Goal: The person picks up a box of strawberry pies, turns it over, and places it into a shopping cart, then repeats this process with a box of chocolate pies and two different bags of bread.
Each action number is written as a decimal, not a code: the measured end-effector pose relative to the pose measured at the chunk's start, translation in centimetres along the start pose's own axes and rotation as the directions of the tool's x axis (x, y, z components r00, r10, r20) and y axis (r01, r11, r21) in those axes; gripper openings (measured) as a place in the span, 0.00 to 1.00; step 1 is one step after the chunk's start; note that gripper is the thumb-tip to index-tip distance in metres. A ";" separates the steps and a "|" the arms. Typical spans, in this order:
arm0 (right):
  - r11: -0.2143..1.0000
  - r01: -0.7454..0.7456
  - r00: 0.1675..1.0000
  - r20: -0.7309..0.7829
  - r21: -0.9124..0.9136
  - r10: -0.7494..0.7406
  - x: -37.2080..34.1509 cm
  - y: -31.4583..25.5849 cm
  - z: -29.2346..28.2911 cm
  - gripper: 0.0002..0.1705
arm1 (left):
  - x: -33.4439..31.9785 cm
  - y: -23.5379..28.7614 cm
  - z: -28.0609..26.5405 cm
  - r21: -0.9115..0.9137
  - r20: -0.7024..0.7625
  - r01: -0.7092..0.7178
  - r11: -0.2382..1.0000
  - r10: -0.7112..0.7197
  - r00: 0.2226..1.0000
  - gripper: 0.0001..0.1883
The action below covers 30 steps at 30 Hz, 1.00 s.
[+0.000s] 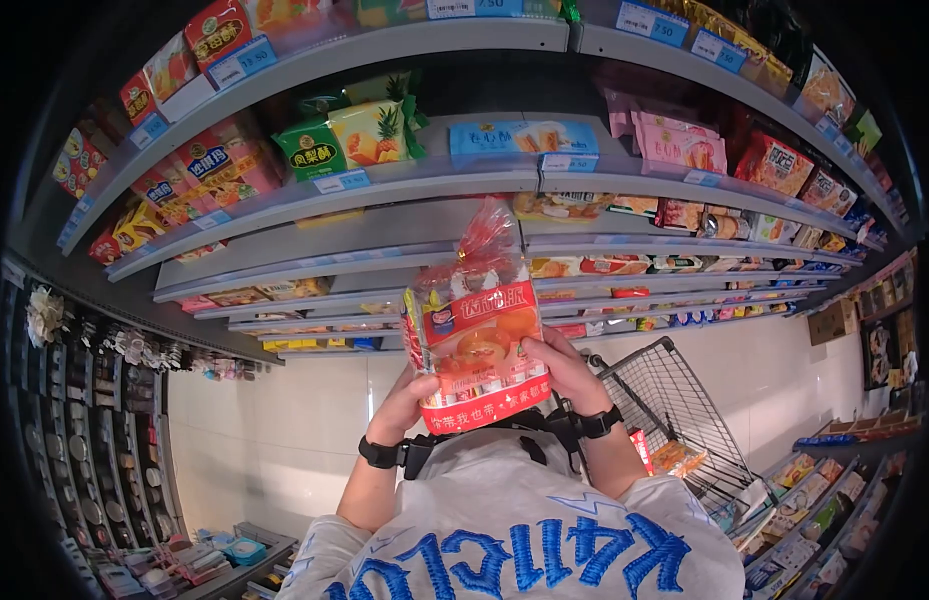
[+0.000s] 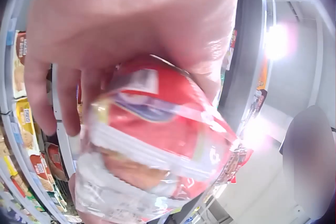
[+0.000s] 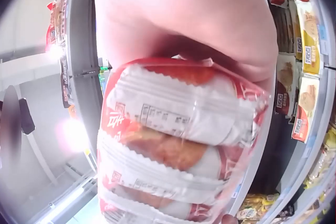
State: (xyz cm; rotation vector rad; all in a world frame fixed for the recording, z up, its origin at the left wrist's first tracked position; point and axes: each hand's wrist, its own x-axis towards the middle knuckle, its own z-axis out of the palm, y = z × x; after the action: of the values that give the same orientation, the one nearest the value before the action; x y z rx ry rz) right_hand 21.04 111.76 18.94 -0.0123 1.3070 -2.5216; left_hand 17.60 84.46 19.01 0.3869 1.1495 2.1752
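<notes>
room over left floor (image 1: 259,430), shelves (image 1: 364,238) barring ahead, cart (image 1: 666,392) right

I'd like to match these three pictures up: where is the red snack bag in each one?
Head: near the middle, the red snack bag is held between the left hand and right hand.
Left wrist: centre to lower middle, below the hand.
Right wrist: lower middle, below the hand.
Shared landmark: the snack shelves, behind the bag in the head view, along the left in the left wrist view, along the right in the right wrist view.
</notes>
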 end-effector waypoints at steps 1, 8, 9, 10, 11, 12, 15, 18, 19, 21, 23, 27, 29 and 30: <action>1.000 0.006 0.997 -0.076 -0.008 -0.006 0.0 0.1 0.1 0.26 | 0.3 -0.2 0.2 0.000 -0.072 0.010 1.000 -0.010 0.997 0.38; 0.969 0.091 0.975 -0.176 -0.229 -0.133 0.2 0.5 0.9 0.26 | 1.8 -0.4 0.9 0.108 -0.406 0.019 0.994 0.027 0.914 0.25; 0.969 0.093 0.975 -0.179 -0.228 -0.135 0.3 0.5 0.9 0.26 | 1.9 -0.2 1.1 0.109 -0.403 0.020 0.994 0.025 0.915 0.25; 0.968 0.087 0.975 -0.179 -0.235 -0.131 0.2 0.6 0.9 0.27 | 1.8 0.0 1.2 0.097 -0.409 0.027 0.995 0.015 0.912 0.26; 0.967 0.081 0.976 -0.178 -0.242 -0.126 0.2 0.6 0.9 0.28 | 1.7 0.0 1.3 0.084 -0.417 0.033 0.996 0.005 0.909 0.27; 0.967 0.081 0.976 -0.178 -0.242 -0.126 0.1 0.7 0.8 0.28 | 1.7 -0.1 1.2 0.084 -0.417 0.033 0.996 0.005 0.909 0.27; 0.967 0.057 0.980 -0.174 -0.247 -0.102 0.3 1.4 0.1 0.31 | 1.8 -0.1 1.1 0.093 -0.411 0.023 0.995 0.018 0.911 0.27; 0.946 0.099 0.978 -0.147 -0.308 -0.150 0.3 1.9 -0.8 0.33 | 1.6 0.5 1.7 0.218 -0.376 -0.015 0.976 0.098 0.922 0.29; 0.912 0.144 0.972 -0.117 -0.383 -0.203 0.3 1.5 -0.7 0.35 | 1.4 0.9 2.0 0.260 -0.366 -0.033 0.965 0.130 0.922 0.32; 0.871 0.190 0.963 -0.085 -0.453 -0.254 0.1 0.9 -0.5 0.36 | 1.3 1.0 2.0 0.303 -0.353 -0.049 0.952 0.160 0.922 0.34; 0.809 0.250 0.950 -0.029 -0.532 -0.312 -0.1 0.7 -0.5 0.38 | 1.1 1.0 1.3 0.463 -0.283 -0.082 0.882 0.235 0.930 0.38; 0.855 0.184 0.950 -0.136 -0.485 -0.281 -0.6 1.0 -0.7 0.41 | 1.1 1.4 0.8 0.577 -0.236 -0.084 0.813 0.265 0.935 0.41; 0.583 0.402 0.852 0.055 -0.706 -0.521 -0.2 -0.8 0.4 0.43 | 1.2 2.0 1.2 0.898 -0.036 -0.206 0.388 0.533 0.846 0.41; 0.587 0.397 0.853 0.048 -0.705 -0.519 -0.5 -1.3 0.8 0.43 | 1.1 2.1 1.6 0.898 -0.037 -0.203 0.390 0.527 0.849 0.41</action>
State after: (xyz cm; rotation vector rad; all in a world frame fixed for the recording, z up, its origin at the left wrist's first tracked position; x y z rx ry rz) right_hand 21.34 111.94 20.55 -0.3633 2.5531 -2.2258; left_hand 16.75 85.30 21.63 0.8102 2.6083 1.8091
